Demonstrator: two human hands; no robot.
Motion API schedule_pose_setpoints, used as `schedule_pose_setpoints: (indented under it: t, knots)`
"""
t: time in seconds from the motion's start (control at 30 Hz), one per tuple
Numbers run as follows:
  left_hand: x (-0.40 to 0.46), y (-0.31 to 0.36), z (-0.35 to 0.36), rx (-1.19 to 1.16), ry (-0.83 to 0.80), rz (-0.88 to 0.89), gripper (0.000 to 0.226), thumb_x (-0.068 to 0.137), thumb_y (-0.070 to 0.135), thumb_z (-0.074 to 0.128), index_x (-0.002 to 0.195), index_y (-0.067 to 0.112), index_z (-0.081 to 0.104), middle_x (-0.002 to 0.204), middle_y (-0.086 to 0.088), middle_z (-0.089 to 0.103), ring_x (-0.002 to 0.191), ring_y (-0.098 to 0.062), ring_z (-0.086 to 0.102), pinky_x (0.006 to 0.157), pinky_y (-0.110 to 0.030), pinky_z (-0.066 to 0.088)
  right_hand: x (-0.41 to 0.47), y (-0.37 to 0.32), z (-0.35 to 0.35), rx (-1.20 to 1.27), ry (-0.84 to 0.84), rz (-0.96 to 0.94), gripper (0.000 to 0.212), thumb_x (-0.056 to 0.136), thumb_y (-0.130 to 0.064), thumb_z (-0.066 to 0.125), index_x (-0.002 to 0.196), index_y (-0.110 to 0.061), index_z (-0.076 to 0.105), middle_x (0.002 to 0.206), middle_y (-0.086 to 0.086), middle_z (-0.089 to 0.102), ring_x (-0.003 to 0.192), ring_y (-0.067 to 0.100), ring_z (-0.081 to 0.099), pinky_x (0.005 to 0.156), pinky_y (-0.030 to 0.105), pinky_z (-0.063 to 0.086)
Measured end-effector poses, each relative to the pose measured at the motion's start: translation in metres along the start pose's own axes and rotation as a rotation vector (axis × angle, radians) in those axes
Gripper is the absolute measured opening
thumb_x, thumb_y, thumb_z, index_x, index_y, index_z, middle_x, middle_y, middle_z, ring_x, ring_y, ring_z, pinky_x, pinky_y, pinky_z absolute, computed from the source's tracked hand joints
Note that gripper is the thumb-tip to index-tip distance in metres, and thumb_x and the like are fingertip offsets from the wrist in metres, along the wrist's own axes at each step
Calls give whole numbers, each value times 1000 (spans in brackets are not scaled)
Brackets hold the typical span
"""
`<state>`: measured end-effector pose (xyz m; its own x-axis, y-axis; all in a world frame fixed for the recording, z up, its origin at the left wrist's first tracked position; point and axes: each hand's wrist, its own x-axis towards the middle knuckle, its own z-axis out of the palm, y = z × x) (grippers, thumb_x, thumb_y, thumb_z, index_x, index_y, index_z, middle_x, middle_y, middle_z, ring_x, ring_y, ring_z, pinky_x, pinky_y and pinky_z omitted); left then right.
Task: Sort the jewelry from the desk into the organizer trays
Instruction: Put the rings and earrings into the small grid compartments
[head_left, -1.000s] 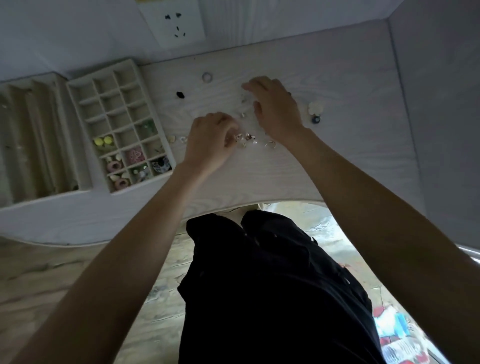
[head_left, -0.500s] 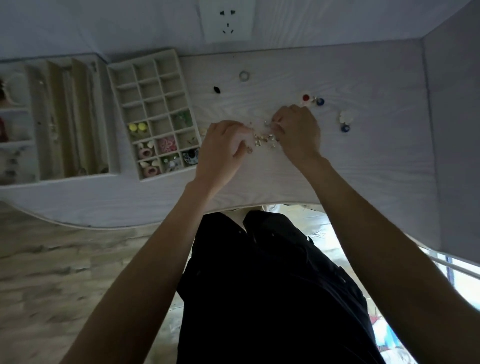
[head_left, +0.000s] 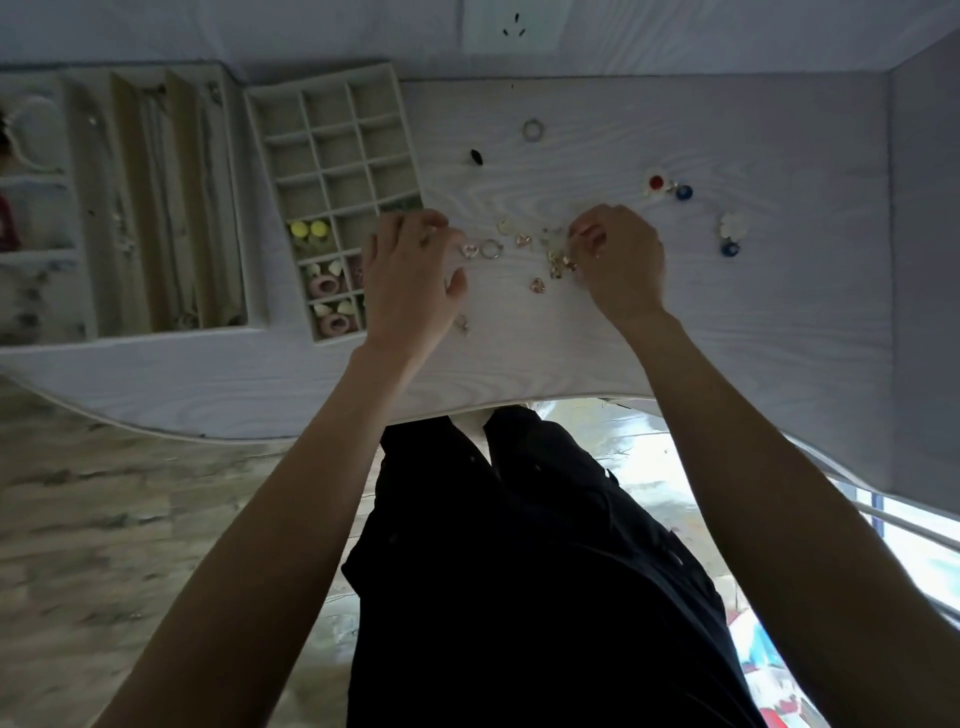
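Loose jewelry lies mid-desk: a heart ring (head_left: 469, 250), a round ring (head_left: 491, 248), small hearts (head_left: 523, 240) and a gold cluster (head_left: 558, 264). My left hand (head_left: 410, 280) hovers left of the heart ring, fingers curved and thumb apart, over the grid tray's (head_left: 258, 156) right edge. My right hand (head_left: 621, 260) has its fingertips curled together at the gold cluster, pinching a small piece. The grid tray holds yellow balls (head_left: 309, 228) and pink rings (head_left: 326, 286) in its near cells.
A long-slot tray (head_left: 156, 332) with chains sits left of the grid tray. Farther back lie a silver ring (head_left: 533, 130) and a black piece (head_left: 476, 157). On the right are red and blue studs (head_left: 655, 183) and a white flower (head_left: 732, 226). The side wall (head_left: 924, 260) bounds the desk.
My left hand has drawn back left from the pile, uncovering the rings. My right hand has stayed at the gold cluster. The view has shifted left.
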<state>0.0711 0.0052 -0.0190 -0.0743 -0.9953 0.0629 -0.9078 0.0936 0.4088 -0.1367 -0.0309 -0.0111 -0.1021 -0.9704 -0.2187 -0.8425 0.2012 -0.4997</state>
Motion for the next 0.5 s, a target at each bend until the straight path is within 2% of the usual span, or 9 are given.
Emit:
schedule_pose_setpoints:
  t: [0.07, 0.13, 0.2, 0.27, 0.3, 0.43, 0.5]
  knots:
    - [2, -3, -3, -92, 3, 45, 25, 81, 22, 65, 105, 15, 67, 112, -5, 61, 104, -29, 53, 88, -33, 35, -4, -6, -4, 41, 61, -49, 11, 86, -16, 56, 91, -18, 66, 90, 1, 66, 84, 18, 61, 76, 37, 50]
    - [2, -1, -11, -379, -60, 8, 26, 86, 24, 62, 111, 16, 63, 113, -2, 61, 103, -18, 56, 88, -27, 43, -12, -24, -12, 187, 114, -121, 12, 86, -15, 57, 93, -16, 66, 85, -2, 67, 77, 10, 61, 72, 30, 52]
    - [-3, 4, -22, -754, -175, -136, 23, 90, 24, 63, 112, 20, 58, 109, 2, 63, 97, -10, 61, 85, -23, 48, -25, -50, -16, 331, 40, -181, 19, 89, -10, 56, 105, -17, 64, 81, -5, 67, 71, 3, 60, 66, 16, 49]
    - [-13, 8, -29, -987, -193, -240, 18, 90, 19, 65, 105, 22, 57, 103, 2, 66, 94, -11, 65, 82, -25, 52, -39, -72, -9, 405, -67, -210, 30, 88, -4, 54, 112, -20, 62, 77, -7, 66, 68, 1, 61, 64, 10, 45]
    - [-19, 9, -31, -1033, -174, -287, 17, 89, 16, 66, 102, 22, 57, 100, 2, 67, 92, -11, 65, 81, -25, 52, -44, -78, -2, 445, -118, -186, 33, 86, -1, 52, 111, -20, 64, 76, -7, 67, 67, 2, 62, 65, 12, 46]
    - [-43, 0, -35, -996, -88, -431, 13, 87, 17, 68, 96, 23, 60, 92, 11, 66, 82, -1, 64, 73, -15, 49, -58, -88, 24, 614, -237, 25, 23, 85, -1, 58, 98, -19, 67, 81, -2, 69, 73, 14, 69, 74, 40, 57]
    - [-47, -9, -36, -930, -90, -408, 11, 87, 18, 68, 95, 24, 61, 86, 15, 65, 76, 3, 62, 68, -12, 45, -63, -91, 31, 651, -250, 77, 16, 85, -4, 63, 94, -17, 64, 77, -2, 69, 69, 16, 69, 73, 40, 58]
